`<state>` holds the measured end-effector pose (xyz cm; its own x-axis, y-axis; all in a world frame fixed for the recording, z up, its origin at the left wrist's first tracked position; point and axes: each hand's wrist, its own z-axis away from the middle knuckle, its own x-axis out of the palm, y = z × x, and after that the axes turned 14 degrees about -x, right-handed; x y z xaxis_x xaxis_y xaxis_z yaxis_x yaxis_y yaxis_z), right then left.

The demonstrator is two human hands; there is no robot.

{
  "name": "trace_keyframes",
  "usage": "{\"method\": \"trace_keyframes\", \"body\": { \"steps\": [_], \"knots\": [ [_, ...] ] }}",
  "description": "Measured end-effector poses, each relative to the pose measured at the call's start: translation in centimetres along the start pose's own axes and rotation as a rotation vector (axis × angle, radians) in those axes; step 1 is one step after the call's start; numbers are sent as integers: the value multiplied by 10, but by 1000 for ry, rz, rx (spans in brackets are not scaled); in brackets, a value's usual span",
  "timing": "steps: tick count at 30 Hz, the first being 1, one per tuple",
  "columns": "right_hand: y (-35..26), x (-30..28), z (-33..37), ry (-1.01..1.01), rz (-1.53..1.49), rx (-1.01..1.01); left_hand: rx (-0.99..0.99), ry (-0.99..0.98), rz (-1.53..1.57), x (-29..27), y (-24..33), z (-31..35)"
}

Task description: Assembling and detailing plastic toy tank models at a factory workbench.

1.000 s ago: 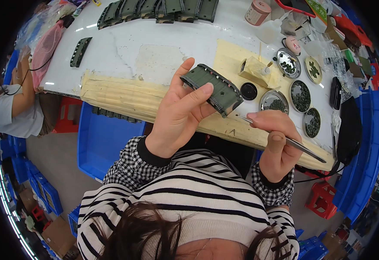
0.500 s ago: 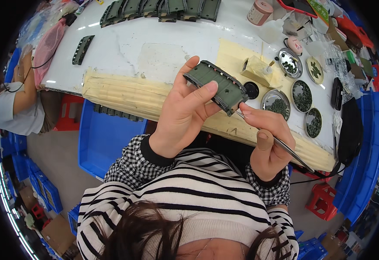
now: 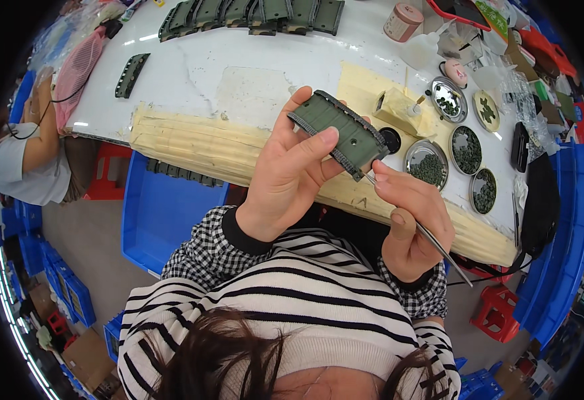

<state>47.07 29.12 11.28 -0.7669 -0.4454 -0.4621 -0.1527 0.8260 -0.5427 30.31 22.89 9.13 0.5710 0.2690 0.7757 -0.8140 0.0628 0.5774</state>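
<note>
My left hand (image 3: 288, 170) is closed around a dark green, curved model part (image 3: 340, 135) with ridged edges. The thumb presses on its face, while the other fingers are partly hidden behind it. At the part's lower right corner, the tip of slim metal tweezers (image 3: 432, 239) meets or nearly meets the edge. My right hand (image 3: 415, 220) grips these tweezers between thumb and fingers, their rear end pointing down and to the right. Whether the tip holds a small piece is too fine to make out.
Round dishes of small green pieces (image 3: 466, 149) stand right of my hands, beside a yellow-wrapped bottle holder (image 3: 402, 112). Similar green parts (image 3: 252, 17) line the table's far side; one (image 3: 132, 75) lies alone. Below the padded edge (image 3: 192, 143) is a blue bin (image 3: 165, 213). Another person (image 3: 32, 160) sits left.
The tweezers' rear end has swung slightly down and left in my right hand. The green part stays in my left hand, with almost no change in its tilt.
</note>
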Motion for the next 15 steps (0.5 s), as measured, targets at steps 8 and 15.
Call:
{"method": "trace_keyframes", "body": {
  "steps": [8,15],
  "knots": [
    [-7,-7,-4,-76,-13,-35,26,-50,-31,1,2,2],
    [-9,-8,-4,-81,-2,-36,23,-71,-35,2,1,1]
  ]
}}
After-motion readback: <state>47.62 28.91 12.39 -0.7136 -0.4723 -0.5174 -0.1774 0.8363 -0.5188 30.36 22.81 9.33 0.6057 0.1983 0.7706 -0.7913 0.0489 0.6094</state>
